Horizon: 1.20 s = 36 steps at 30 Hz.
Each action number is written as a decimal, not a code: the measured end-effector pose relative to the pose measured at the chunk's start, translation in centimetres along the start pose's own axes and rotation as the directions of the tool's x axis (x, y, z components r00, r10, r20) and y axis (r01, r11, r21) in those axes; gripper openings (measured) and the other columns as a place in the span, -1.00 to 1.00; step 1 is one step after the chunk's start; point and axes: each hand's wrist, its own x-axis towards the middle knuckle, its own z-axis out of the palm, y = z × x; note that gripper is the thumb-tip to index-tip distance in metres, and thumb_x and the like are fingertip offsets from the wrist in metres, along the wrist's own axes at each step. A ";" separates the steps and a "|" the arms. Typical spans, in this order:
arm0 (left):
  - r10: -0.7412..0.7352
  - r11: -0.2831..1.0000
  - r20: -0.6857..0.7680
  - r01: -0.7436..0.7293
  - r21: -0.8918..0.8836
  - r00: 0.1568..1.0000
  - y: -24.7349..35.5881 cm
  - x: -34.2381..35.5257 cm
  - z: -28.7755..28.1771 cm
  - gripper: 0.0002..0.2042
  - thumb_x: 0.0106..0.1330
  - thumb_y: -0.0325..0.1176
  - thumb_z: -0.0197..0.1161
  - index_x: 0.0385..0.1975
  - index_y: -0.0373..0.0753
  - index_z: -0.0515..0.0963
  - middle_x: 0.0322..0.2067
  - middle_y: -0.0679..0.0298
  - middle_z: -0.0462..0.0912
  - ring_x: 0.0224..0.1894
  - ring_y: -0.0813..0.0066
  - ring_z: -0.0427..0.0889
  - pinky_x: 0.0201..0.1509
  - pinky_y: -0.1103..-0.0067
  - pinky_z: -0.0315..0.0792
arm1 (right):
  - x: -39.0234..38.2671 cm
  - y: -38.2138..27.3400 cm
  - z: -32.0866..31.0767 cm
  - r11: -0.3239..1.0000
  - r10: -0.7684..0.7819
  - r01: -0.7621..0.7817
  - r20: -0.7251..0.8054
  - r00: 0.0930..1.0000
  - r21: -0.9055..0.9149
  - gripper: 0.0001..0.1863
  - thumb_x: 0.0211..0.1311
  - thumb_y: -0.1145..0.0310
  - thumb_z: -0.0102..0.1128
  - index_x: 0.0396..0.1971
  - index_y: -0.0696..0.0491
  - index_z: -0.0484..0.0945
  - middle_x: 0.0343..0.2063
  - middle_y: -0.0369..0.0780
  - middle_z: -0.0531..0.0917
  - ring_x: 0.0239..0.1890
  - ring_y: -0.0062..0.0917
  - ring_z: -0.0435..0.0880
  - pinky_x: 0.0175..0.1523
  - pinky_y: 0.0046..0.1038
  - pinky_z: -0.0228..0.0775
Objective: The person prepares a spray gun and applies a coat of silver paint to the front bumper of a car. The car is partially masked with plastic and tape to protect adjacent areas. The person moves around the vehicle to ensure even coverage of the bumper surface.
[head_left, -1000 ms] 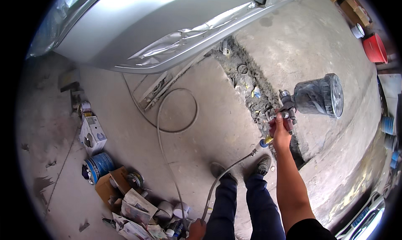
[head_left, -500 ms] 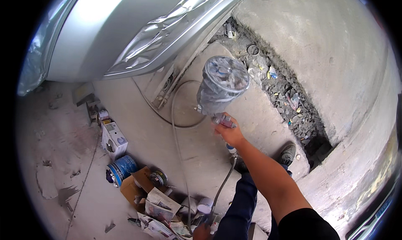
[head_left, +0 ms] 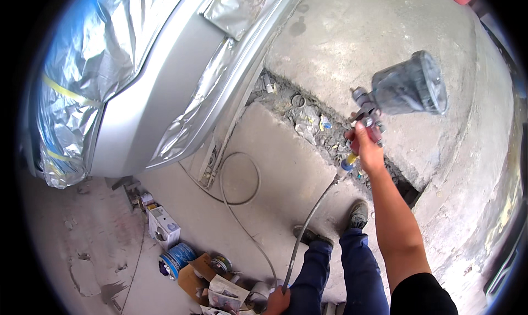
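Observation:
My right hand [head_left: 369,153] is wrapped round the handle of a paint spray gun [head_left: 367,116], held out to the right of the car. Its translucent grey paint cup [head_left: 407,87] is tipped sideways, the wide end toward the right. From the handle's base a grey air hose [head_left: 314,209] runs down toward my legs. Low in the picture, my left hand [head_left: 278,301] is closed round that hose beside my thigh. A silver car bumper [head_left: 148,89] fills the upper left, apart from the gun. Shiny masking film [head_left: 88,56] covers the panel beside it.
A rubble-filled trench [head_left: 313,114] cuts through the concrete floor beneath my right arm. The hose loops [head_left: 258,186] on the floor near the bumper. At lower left stand a white box [head_left: 163,227], a blue paint can [head_left: 179,257] and a cardboard box [head_left: 192,285] with newspapers.
My right hand has swung the spray gun right and upward, away from the bumper, and its cup has tilted over. My left hand stays on the hose. The view has shifted, showing more masking film.

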 end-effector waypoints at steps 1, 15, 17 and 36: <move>-0.004 0.998 0.016 0.003 0.067 1.000 2.0 0.1 -1.5 -0.62 0.20 -0.07 0.08 -0.28 -0.34 0.51 -0.38 -0.11 0.60 -0.24 -0.11 0.57 -0.12 0.20 0.42 | -0.4 0.7 -1.3 0.985 0.133 -0.121 0.093 0.987 -0.123 -0.58 0.20 0.08 0.17 -0.12 0.10 0.49 -0.49 -0.29 0.62 -0.53 -0.71 0.45 -0.43 -0.60 0.29; 0.112 0.992 -0.035 -0.110 0.056 0.993 8.2 4.8 -7.0 -0.68 0.15 -0.12 0.13 -0.40 -0.32 0.50 -0.46 -0.06 0.60 -0.29 -0.06 0.58 -0.19 0.24 0.43 | 12.1 -11.6 -2.1 0.955 0.140 -0.138 -0.010 0.990 -0.262 -0.62 0.13 0.03 0.23 -0.45 0.09 0.46 -0.67 -0.31 0.51 -0.69 -0.68 0.41 -0.61 -0.59 0.24; 0.103 0.995 -0.031 -0.104 -0.009 0.994 10.8 5.0 -7.8 -0.67 0.15 -0.12 0.14 -0.41 -0.33 0.50 -0.46 -0.05 0.60 -0.30 -0.04 0.59 -0.19 0.25 0.44 | 15.4 -14.7 -2.6 0.976 0.014 -0.046 -0.151 0.988 -0.213 -0.58 0.13 -0.02 0.21 -0.47 0.08 0.45 -0.71 -0.31 0.49 -0.73 -0.68 0.39 -0.65 -0.59 0.21; -0.156 0.972 0.144 0.178 -0.156 0.977 27.5 7.7 -14.4 -0.69 0.10 -0.15 0.30 -0.54 -0.31 0.50 -0.65 0.28 0.48 -0.58 0.53 0.44 -0.47 0.53 0.34 | 26.8 -15.7 -5.7 0.900 0.339 -0.266 0.172 0.925 -0.344 -0.71 0.14 0.18 0.26 -0.55 0.10 0.50 -0.72 -0.36 0.50 -0.70 -0.73 0.40 -0.59 -0.64 0.24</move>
